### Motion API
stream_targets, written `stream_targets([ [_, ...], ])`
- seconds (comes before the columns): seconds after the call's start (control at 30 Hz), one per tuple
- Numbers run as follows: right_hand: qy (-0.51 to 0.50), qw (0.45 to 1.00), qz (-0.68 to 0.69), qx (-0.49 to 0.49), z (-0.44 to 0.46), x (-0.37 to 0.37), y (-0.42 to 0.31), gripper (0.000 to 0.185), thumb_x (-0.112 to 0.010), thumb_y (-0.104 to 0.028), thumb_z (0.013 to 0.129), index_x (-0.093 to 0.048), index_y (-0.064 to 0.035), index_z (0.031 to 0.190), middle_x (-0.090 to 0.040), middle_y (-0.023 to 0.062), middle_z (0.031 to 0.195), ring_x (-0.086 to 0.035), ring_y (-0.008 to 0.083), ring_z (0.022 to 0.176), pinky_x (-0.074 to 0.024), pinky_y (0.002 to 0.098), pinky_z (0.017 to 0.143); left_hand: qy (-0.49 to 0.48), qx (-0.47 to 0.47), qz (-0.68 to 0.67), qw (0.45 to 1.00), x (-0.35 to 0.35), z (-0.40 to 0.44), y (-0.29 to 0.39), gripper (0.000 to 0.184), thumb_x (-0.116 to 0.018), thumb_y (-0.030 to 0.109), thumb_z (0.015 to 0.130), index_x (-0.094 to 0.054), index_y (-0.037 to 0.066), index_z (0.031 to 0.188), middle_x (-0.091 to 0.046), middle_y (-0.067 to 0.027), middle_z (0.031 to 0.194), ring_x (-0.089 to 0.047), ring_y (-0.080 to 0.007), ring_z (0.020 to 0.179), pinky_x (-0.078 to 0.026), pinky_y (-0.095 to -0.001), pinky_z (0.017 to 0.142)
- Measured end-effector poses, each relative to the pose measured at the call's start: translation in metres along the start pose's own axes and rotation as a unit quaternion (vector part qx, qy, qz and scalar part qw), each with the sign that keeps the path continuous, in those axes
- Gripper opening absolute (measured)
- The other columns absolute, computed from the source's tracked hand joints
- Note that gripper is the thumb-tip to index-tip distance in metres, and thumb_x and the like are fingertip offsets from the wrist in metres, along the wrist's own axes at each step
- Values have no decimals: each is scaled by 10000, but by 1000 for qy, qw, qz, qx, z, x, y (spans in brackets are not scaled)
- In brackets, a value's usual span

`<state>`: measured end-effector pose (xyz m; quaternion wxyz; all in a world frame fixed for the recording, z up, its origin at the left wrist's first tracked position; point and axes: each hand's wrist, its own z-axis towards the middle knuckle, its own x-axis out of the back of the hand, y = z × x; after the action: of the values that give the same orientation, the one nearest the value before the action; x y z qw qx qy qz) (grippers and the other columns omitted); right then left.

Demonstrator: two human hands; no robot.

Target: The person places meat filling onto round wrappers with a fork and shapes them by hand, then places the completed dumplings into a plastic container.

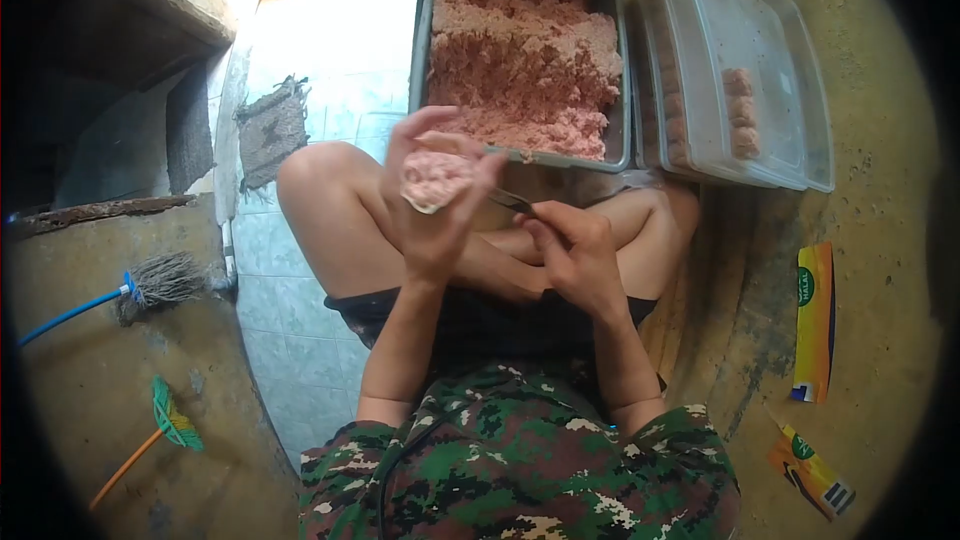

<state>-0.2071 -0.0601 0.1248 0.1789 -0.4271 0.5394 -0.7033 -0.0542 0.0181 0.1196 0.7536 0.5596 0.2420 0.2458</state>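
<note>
My left hand cups a thin pale dumpling wrapper heaped with pink minced meat. Its fingers curl up around the sides. Just to the right, my right hand grips a slim metal utensil that points toward the left hand; whether it is a spoon, fork or knife I cannot tell. Beyond both hands is a large grey tub of minced meat, lower in the part nearest me.
Clear plastic containers with rows of rolled meat pieces stand right of the tub. Torn yellow packets lie on the right floor. To the left are a blue-handled mop, a green-headed broom and a grey rag.
</note>
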Motion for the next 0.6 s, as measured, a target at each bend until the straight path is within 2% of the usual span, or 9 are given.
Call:
stream_targets([
  [0.07,25,993,24,-110,3,3,26,109,-651,-65,879,-631,14,952,-646,59,770,-602,125,676,-468,285,595,91,25,27,995,2,4,-4,735,-801,-33,710,-406,1,1328,-611,-65,956,-586,-109,829,-497,-220,777],
  [0.13,71,984,155,-45,19,-2,29,180,-694,-119,871,-641,-2,997,-620,-9,799,-541,55,681,-437,243,569,11,-20,85,996,-11,-8,-10,850,-826,26,707,-339,14,1403,-619,-87,1008,-606,-135,917,-496,-266,861],
  [0.2,1,870,469,-150,29,9,18,226,-711,-138,864,-646,1,1030,-621,-28,858,-523,31,683,-414,208,555,42,-66,-40,996,-38,-16,-9,907,-846,88,689,-322,-7,1423,-639,-117,1052,-558,-203,1123,-448,-316,969],
  [0.27,-47,864,485,-124,34,20,17,253,-718,-138,855,-648,7,1050,-612,-29,828,-508,17,685,-388,184,545,-33,-74,-139,987,-26,-7,-17,936,-846,99,687,-304,-19,1440,-648,-153,1107,-519,-255,1235,-418,-351,1029],
  [0.33,-87,940,289,-161,36,24,5,239,-711,-138,859,-653,2,1044,-615,-40,814,-509,18,671,-380,186,539,-114,-57,-193,973,-16,0,-22,944,-840,89,692,-290,-25,1451,-650,-180,1148,-495,-284,1278,-405,-369,1053],
  [0.4,-47,967,210,-135,38,18,12,160,-676,-133,876,-653,2,959,-631,0,755,-535,72,640,-408,251,545,-142,142,-232,952,-14,6,-21,878,-831,66,703,-341,-22,1427,-669,-172,1110,-527,-290,1244,-399,-373,1061],
  [0.47,57,993,-39,-93,27,19,11,155,-633,-140,897,-627,13,879,-629,84,717,-549,142,618,-431,322,564,-123,78,-169,975,-8,4,-27,800,-806,34,727,-384,-16,1405,-680,-152,1068,-578,-272,1172,-445,-344,1010],
  [0.5,23,996,18,-89,24,17,10,188,-569,-147,919,-593,27,851,-606,199,717,-585,295,618,-442,410,593,-71,51,-113,990,-5,4,-23,751,-782,19,743,-402,-15,1391,-682,-130,1035,-605,-236,1101,-470,-316,957],
  [0.6,-69,992,-64,-78,6,12,-6,222,-527,-159,931,-578,35,834,-598,254,740,-596,410,684,-437,463,612,-58,63,-68,994,-14,-1,-26,677,-741,-6,758,-437,-8,1363,-674,-88,971,-630,-163,967,-506,-272,849],
])
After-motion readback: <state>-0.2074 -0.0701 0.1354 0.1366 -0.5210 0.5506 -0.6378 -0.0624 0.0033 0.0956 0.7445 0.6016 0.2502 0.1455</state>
